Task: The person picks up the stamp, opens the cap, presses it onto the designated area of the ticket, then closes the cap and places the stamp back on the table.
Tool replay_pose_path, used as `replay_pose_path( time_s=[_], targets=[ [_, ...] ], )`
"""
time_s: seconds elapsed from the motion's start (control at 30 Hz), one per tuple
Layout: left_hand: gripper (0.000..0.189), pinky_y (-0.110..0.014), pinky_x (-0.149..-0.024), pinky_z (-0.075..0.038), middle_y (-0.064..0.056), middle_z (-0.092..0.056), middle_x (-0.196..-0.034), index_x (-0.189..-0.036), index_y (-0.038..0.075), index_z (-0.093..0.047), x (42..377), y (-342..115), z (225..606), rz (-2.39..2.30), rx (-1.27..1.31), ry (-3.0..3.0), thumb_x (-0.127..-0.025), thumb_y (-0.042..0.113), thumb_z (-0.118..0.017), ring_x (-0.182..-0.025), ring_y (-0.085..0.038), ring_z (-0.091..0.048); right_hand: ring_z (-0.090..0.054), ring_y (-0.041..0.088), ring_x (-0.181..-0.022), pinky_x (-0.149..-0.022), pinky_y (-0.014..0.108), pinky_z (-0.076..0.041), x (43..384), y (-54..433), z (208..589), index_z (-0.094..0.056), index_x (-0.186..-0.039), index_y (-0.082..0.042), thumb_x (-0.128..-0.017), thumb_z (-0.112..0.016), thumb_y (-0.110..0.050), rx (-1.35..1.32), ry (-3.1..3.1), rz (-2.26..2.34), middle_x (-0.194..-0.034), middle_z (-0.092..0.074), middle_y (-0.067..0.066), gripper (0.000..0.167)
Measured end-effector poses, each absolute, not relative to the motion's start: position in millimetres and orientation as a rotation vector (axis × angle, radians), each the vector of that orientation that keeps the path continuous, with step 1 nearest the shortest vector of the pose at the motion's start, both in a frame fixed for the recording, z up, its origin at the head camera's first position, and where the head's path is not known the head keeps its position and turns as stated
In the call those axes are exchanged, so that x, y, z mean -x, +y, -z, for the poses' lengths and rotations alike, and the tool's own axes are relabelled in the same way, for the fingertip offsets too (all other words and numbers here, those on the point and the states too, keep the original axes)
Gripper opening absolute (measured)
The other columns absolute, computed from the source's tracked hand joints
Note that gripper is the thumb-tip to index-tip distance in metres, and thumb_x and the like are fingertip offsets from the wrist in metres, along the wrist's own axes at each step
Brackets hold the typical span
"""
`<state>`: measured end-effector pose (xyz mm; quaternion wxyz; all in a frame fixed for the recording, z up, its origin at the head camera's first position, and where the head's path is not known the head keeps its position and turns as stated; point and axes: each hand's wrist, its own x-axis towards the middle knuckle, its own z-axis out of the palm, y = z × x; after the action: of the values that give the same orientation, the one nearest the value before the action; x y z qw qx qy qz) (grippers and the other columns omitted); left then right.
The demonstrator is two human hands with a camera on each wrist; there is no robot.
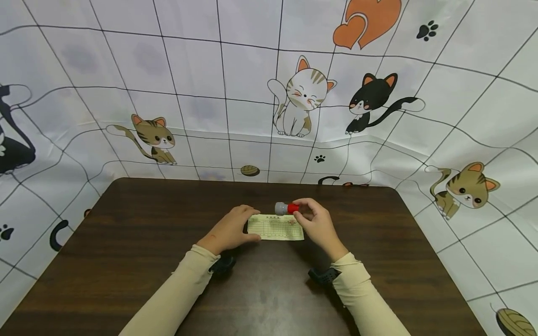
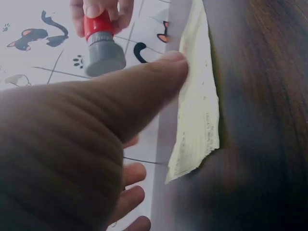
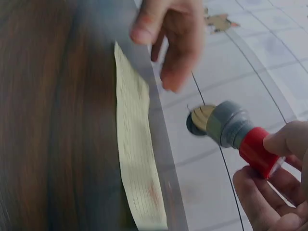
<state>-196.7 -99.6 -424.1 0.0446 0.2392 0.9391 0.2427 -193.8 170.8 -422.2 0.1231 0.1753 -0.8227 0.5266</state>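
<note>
A small printed slip of pale yellow paper point(image 1: 273, 229), ruled like a form, lies on the table. Near its right end is a faint red mark point(image 1: 292, 222). My right hand point(image 1: 317, 225) pinches a stamp by its red part, with the grey end point(image 1: 280, 208) pointing left. In the right wrist view the stamp point(image 3: 257, 149) is held up off the table, its red body between thumb and fingers. At the slip's left edge is my left hand point(image 1: 231, 228), thumb and fingers spread apart and holding nothing. In the left wrist view its thumb point(image 2: 159, 72) overlaps the paper.
The dark brown wooden table point(image 1: 147, 261) spreads around both hands. Behind it and at the sides hangs a white grid-patterned sheet point(image 1: 189, 70) printed with cartoon cats. Dark bands point(image 1: 325, 276) sit at both wrists, below light sleeves.
</note>
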Motion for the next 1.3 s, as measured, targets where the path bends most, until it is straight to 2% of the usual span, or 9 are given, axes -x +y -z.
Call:
replay_pose_path(
  time_s=[0.2,0.43,0.73,0.83,1.03,1.3],
  targets=[
    [0.074,-0.055,-0.114,-0.041,-0.015,-0.045,-0.157,-0.150,0.011,-0.054,198,-100,428,-0.701,-0.686,2.856,-0.090,0.045,-0.080,-0.144,-0.037,-0.043,-0.071,0.033,-0.103,-0.086,0.025,-0.059,203,205,424,-0.065,-0.123,0.003,-0.094,-0.073,0.002,-0.323,-2.412,-1.471,-0.115,-0.070,0.022,0.030],
    [0.065,-0.055,-0.117,-0.037,-0.015,-0.042,-0.161,-0.151,0.012,-0.054,199,-101,431,-0.596,-0.668,2.837,-0.096,0.040,-0.075,-0.148,-0.037,-0.040,-0.073,0.032,-0.099,-0.083,0.027,-0.061,206,240,428,-0.066,-0.122,0.000,-0.095,-0.073,-0.006,-0.138,-2.506,-1.360,-0.112,-0.072,0.020,0.028],
    [0.059,-0.053,-0.117,-0.038,-0.013,-0.046,-0.159,-0.146,0.012,-0.060,199,-101,434,-0.559,-0.673,2.850,-0.095,0.038,-0.076,-0.147,-0.036,-0.042,-0.072,0.032,-0.100,-0.080,0.012,-0.054,211,264,432,-0.069,-0.122,0.004,-0.095,-0.073,-0.003,-0.166,-2.527,-1.286,-0.111,-0.073,0.020,0.028],
    [0.060,-0.053,-0.117,-0.038,-0.013,-0.046,-0.159,-0.146,0.012,-0.060,199,-102,434,-0.563,-0.673,2.849,-0.095,0.039,-0.076,-0.147,-0.036,-0.041,-0.072,0.030,-0.100,-0.082,0.017,-0.057,215,266,434,-0.069,-0.122,0.004,-0.095,-0.073,-0.003,-0.183,-2.544,-1.251,-0.111,-0.073,0.020,0.028],
    [0.060,-0.053,-0.117,-0.038,-0.013,-0.045,-0.159,-0.146,0.013,-0.060,199,-102,437,-0.578,-0.675,2.852,-0.095,0.040,-0.076,-0.147,-0.035,-0.042,-0.071,0.028,-0.096,-0.086,0.043,-0.060,220,264,435,-0.069,-0.120,0.001,-0.096,-0.073,-0.008,-0.212,-2.626,-1.118,-0.107,-0.072,0.016,0.027],
    [0.059,-0.053,-0.117,-0.038,-0.013,-0.045,-0.159,-0.145,0.012,-0.060,197,-100,438,-0.598,-0.676,2.849,-0.095,0.039,-0.077,-0.147,-0.035,-0.042,-0.065,0.026,-0.090,-0.079,0.043,-0.055,217,257,435,-0.071,-0.119,-0.003,-0.095,-0.074,-0.015,-0.201,-2.713,-0.965,-0.104,-0.070,0.013,0.027]
  ],
)
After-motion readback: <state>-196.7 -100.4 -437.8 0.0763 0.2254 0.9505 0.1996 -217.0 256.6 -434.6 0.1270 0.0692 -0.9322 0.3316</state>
